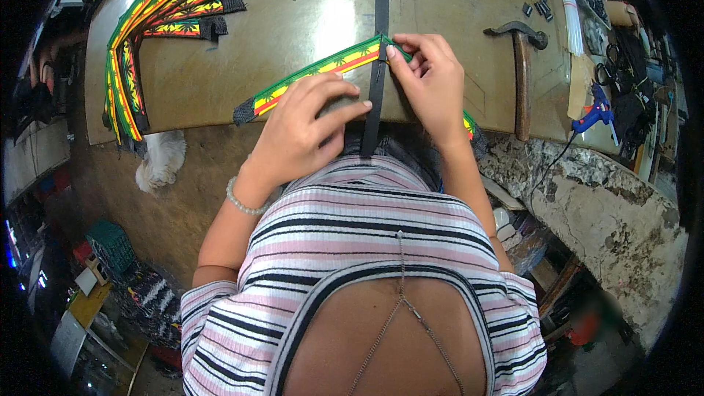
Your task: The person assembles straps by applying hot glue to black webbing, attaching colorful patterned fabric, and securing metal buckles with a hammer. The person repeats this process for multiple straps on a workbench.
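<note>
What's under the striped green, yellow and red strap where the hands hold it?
A black webbing strip crosses beneath the striped strap on the wooden table. Left hand and right hand cover the crossing.

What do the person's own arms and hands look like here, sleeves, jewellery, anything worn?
Both forearms are bare, with no gloves. The left hand has a pale beaded bracelet at the wrist. The right hand shows no ring or band that I can make out. Short sleeves of a pink, white and black striped top end at the upper arms.

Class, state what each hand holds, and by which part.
Right hand pinches the striped strap at its upper end, by the black band. Left hand presses its middle.
</note>
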Available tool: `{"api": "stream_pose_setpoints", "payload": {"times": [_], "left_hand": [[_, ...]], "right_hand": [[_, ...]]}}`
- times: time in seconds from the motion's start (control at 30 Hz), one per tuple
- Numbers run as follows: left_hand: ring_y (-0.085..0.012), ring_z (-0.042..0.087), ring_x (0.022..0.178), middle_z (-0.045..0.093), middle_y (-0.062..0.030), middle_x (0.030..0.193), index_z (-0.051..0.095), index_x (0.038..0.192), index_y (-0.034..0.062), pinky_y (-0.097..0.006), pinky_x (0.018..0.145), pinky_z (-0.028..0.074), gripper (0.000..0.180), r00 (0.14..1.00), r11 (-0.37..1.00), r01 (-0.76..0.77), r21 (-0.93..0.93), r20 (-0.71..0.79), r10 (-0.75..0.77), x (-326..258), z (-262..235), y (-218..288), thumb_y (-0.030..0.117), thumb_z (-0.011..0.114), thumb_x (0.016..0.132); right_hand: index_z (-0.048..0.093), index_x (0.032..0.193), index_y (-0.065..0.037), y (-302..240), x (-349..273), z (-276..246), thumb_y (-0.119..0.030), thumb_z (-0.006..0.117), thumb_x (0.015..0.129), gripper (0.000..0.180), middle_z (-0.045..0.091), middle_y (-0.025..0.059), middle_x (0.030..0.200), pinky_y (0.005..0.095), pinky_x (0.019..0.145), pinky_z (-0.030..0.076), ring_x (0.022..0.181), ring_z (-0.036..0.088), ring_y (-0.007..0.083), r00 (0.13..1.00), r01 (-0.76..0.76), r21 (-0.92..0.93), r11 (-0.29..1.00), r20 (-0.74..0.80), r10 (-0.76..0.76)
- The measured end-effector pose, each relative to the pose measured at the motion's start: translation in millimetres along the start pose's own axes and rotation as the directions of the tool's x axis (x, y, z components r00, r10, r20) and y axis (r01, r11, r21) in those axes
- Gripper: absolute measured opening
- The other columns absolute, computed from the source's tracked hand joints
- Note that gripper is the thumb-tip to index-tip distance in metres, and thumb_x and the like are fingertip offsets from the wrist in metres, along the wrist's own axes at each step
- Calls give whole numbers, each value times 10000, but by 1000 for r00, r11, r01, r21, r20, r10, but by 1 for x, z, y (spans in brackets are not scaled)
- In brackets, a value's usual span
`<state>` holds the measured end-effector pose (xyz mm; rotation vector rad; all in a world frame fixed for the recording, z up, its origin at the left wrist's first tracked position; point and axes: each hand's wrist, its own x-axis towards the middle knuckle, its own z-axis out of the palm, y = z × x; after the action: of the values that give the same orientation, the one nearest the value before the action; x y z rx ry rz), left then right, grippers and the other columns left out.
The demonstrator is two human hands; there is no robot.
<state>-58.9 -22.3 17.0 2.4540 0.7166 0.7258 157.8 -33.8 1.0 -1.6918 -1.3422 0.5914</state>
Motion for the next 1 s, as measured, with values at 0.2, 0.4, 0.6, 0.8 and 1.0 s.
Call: {"api": "stream_pose_setpoints", "payload": {"times": [0.2,0.4,0.6,0.8,1.0], "left_hand": [[-315,586,1128,617,-92,1166,646,1237,117,-439,954,499,583,1000,998,5,-60,11,-4,14,16,-2,91,798,675],[-255,623,883,629,-89,1005,685,1096,69,-366,769,522,420,974,969,181,-166,-103,-199,40,25,-18,40,798,693],[-120,597,659,660,-49,827,739,943,28,-246,605,496,194,944,927,260,-270,-132,-304,50,29,-27,10,793,757],[-100,582,651,663,-46,801,734,895,12,-240,595,476,116,930,914,279,-294,-154,-333,54,31,-25,21,783,790],[-171,593,653,633,-68,745,732,856,29,-292,608,487,150,889,875,398,-274,-122,-442,59,30,-22,137,804,782]], "right_hand": [[720,991,-10,1,1,1,-142,741,868,182,615,115,869,325,625,487,653,565,197,998,49,-70,996,36,-47],[721,983,-13,-1,2,0,-130,751,851,179,619,120,867,331,630,492,656,573,206,999,39,-64,997,30,-37],[722,981,-16,1,2,-1,-129,764,837,187,628,115,869,329,635,497,655,574,206,999,31,-64,998,33,-29],[733,989,-26,4,2,-1,-127,767,837,186,632,97,858,306,623,486,643,567,180,998,51,-66,997,27,-49],[729,983,-33,7,3,-4,-106,747,840,161,636,114,886,320,658,508,692,616,216,996,76,-44,996,52,-74]]}}
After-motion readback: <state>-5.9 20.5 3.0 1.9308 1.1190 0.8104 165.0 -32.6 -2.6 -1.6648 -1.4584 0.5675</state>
